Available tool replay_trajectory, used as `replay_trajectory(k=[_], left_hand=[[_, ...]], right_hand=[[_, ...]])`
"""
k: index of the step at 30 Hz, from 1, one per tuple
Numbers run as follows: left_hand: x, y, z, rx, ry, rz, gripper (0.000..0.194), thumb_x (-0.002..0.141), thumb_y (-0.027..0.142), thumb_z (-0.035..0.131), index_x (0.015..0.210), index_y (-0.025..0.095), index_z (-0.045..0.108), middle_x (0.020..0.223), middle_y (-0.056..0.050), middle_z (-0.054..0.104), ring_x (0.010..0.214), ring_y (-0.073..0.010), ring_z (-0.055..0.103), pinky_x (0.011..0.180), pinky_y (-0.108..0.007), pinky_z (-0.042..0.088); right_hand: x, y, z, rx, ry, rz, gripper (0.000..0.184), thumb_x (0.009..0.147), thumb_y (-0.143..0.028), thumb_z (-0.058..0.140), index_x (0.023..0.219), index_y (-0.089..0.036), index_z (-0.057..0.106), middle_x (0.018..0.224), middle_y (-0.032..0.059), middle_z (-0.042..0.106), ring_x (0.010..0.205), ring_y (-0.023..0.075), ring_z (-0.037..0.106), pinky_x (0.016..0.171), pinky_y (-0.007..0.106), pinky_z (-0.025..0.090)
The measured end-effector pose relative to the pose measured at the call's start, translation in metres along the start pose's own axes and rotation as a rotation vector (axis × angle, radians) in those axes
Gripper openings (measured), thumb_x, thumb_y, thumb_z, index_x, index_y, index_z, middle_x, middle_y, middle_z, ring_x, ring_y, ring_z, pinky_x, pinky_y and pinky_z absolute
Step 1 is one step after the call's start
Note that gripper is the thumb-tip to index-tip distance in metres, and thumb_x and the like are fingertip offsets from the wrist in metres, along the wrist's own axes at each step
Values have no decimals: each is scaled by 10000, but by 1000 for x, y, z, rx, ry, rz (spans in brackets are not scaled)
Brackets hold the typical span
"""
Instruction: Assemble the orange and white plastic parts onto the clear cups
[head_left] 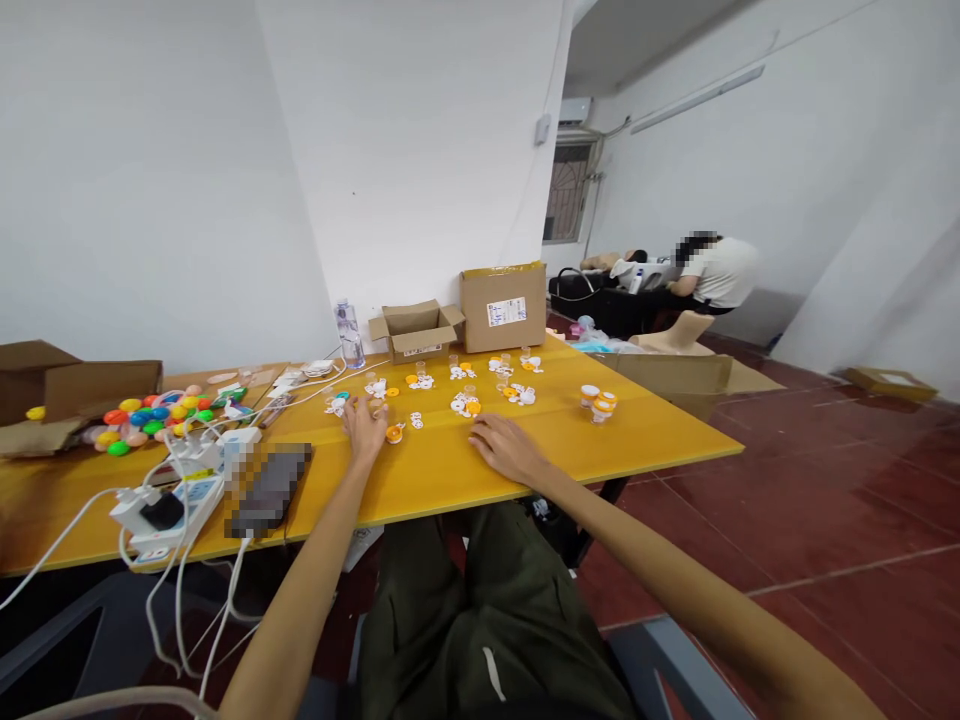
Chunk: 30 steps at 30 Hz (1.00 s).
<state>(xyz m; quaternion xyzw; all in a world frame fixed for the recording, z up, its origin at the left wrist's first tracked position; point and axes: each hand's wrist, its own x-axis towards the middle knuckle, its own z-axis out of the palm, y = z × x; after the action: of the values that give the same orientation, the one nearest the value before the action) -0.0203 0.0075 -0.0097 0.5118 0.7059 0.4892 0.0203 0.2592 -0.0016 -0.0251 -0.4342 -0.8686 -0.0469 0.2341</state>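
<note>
My left hand (365,430) reaches over the yellow table (435,480), fingers forward and apart, with no held thing visible. A teal lid (342,396) and small white pieces lie just past its fingertips. To its right is an orange lid or shallow cup (394,434), beside a small group of white pieces (417,421). My right hand (506,448) lies palm down on the table with its fingers loosely stretched. Just beyond it are an orange lid (472,408) and white discs (458,404). Several small clear cups (421,369) stand among similar piles farther back.
White-lidded jars (602,408) stand to the right. At the back are an open carton (416,330), a closed box (503,308) and a bottle (349,335). Left are a phone (274,488), power strip (180,515), cables and coloured balls (154,413). Another person (724,272) sits far right.
</note>
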Motion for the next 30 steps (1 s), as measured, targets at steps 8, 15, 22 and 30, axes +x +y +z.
replay_trajectory(k=[8,15,22,30], left_hand=[[-1,-2,0,-103,-90,2,242,783,258,654,1022,224,653,1082,-91,631,1049,-269,642,1009,-429,496],[-3,-4,2,-182,-123,38,235,778,272,652,1007,222,673,1011,-64,665,909,-222,669,933,-404,536],[-6,-8,4,-223,-130,40,271,782,366,638,1011,228,686,964,-57,680,898,-231,669,886,-399,549],[-10,-8,2,-270,-168,3,361,779,478,618,1026,226,691,980,-69,669,932,-246,664,916,-413,541]], right_hand=[[22,59,-12,-228,112,230,346,966,-260,476,1271,-210,631,1349,158,580,1189,297,537,965,402,455],[55,81,3,-226,49,310,406,954,-420,539,1338,-311,610,1457,143,521,1271,331,501,955,442,463],[66,97,9,-154,-58,290,305,986,-406,490,1202,-301,677,1293,112,624,1150,258,596,922,389,481],[57,109,14,-182,-19,249,243,1000,-279,440,1052,-266,677,1094,97,667,1014,223,632,846,314,480]])
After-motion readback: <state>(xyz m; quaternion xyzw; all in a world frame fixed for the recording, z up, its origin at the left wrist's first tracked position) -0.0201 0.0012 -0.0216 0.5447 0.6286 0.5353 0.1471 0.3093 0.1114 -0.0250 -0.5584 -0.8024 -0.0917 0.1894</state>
